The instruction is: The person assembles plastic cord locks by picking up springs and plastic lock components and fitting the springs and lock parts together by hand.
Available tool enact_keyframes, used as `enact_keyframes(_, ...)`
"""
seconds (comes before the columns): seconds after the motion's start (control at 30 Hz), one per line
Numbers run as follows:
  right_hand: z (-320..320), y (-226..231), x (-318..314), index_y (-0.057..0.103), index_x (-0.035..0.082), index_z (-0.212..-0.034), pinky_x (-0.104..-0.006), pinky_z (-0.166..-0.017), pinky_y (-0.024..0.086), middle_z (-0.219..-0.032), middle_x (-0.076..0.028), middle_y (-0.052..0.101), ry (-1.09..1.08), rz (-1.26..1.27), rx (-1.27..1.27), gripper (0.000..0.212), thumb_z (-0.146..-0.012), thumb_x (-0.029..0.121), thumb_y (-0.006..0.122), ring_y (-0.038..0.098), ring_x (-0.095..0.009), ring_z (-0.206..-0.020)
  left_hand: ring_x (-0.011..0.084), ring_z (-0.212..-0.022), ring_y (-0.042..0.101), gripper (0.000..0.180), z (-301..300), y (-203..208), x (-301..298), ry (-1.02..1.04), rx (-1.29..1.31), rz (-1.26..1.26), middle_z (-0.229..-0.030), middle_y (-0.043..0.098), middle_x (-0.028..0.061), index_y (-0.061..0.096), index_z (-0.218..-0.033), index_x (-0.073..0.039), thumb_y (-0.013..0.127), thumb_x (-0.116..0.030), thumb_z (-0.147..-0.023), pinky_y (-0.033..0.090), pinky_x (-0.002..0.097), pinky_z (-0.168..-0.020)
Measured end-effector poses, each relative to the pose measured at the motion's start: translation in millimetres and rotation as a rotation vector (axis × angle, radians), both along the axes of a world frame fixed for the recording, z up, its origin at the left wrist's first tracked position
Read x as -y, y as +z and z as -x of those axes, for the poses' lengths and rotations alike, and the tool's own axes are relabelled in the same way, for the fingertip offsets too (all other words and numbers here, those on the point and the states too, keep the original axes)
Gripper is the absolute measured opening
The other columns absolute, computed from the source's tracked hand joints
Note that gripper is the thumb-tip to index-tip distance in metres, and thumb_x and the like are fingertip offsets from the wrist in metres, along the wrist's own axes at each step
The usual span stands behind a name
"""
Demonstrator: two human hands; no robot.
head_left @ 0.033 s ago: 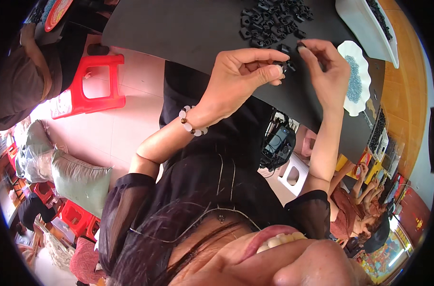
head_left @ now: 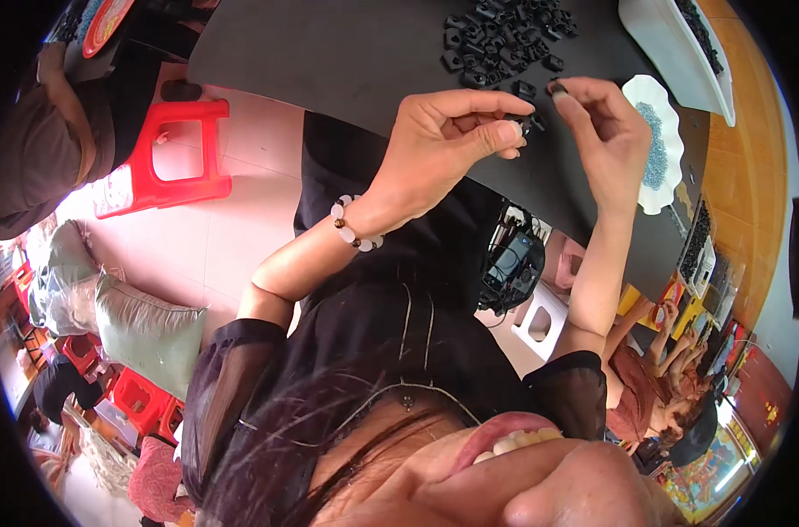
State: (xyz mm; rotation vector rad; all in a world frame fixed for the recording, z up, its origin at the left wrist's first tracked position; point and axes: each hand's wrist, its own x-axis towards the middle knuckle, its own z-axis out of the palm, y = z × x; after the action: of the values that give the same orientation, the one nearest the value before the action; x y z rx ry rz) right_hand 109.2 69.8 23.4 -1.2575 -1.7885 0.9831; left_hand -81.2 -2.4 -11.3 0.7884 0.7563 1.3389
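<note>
Left hand [head_left: 434, 149] pinches 1 black piece [head_left: 524, 124]; right hand [head_left: 612, 136], at its 3 o'clock, I cannot tell. The heap [head_left: 503, 42] towards 12 o'clock suggests plenty left.

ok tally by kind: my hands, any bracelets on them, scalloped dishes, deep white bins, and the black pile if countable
Hands: 2, left hand and right hand
Bracelet: 1
Scalloped dish: 1
Deep white bin: 1
Total: 5
Black pile: left out, pieces overlap too much to count
</note>
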Motion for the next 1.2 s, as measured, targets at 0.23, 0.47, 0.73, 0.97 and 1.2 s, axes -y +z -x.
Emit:
enact_keyframes(0.23,-10,11,45,0.068,-0.004,-0.102,-0.0197,-0.071,0.049,-0.090,-0.007,0.068,0.127,0.155,-0.327,0.018,-0.085,0.001,0.071,0.061,-0.008,-0.077,0.0124,-0.079,0.067,0.026,-13,-3,3,-0.025,-0.013,-0.040,-0.088,0.069,0.0067,0.067,-0.111,0.001,0.070,-0.007,-0.087,0.057,0.0260,-0.079)
enact_keyframes(0.47,-23,0,61,0.066,-0.005,-0.096,-0.0201,-0.072,0.049,-0.090,-0.008,0.066,0.071,0.163,-0.460,0.014,-0.084,-0.002,0.071,0.060,-0.009,-0.077,0.0116,-0.077,0.066,0.027,-29,-2,9,-0.052,-0.066,-0.068,-0.088,0.069,0.0077,0.067,-0.113,0.001,0.069,-0.008,-0.088,0.056,0.0239,-0.075)
enact_keyframes(0.73,-30,-2,70,0.067,-0.006,-0.094,-0.0185,-0.071,0.047,-0.086,-0.006,0.063,0.076,0.099,-0.492,0.012,-0.084,-0.003,0.071,0.059,-0.008,-0.077,0.0101,-0.075,0.066,0.027,-40,-2,18,-0.054,-0.060,-0.051,-0.084,0.070,0.0076,0.067,-0.114,0.000,0.068,-0.008,-0.089,0.055,0.0220,-0.071)
enact_keyframes(0.97,-31,-10,78,0.067,-0.005,-0.094,-0.0182,-0.071,0.047,-0.085,-0.005,0.063,0.062,0.141,-0.480,0.011,-0.084,-0.002,0.071,0.058,-0.007,-0.077,0.0105,-0.074,0.066,0.020,-45,-5,26,0.035,-0.096,-0.095,-0.089,0.066,0.0068,0.070,-0.106,0.001,0.070,-0.002,-0.086,0.055,0.0210,-0.069)
enact_keyframes(1.2,-34,-19,81,0.066,-0.004,-0.089,-0.0183,-0.068,0.046,-0.084,-0.005,0.063,0.096,0.204,-0.504,0.009,-0.083,-0.001,0.072,0.057,-0.006,-0.075,0.0103,-0.074,0.066,0.020,-45,-10,32,0.103,-0.253,-0.270,-0.095,0.065,0.0076,0.070,-0.103,0.001,0.065,0.008,-0.085,0.055,0.0202,-0.066)
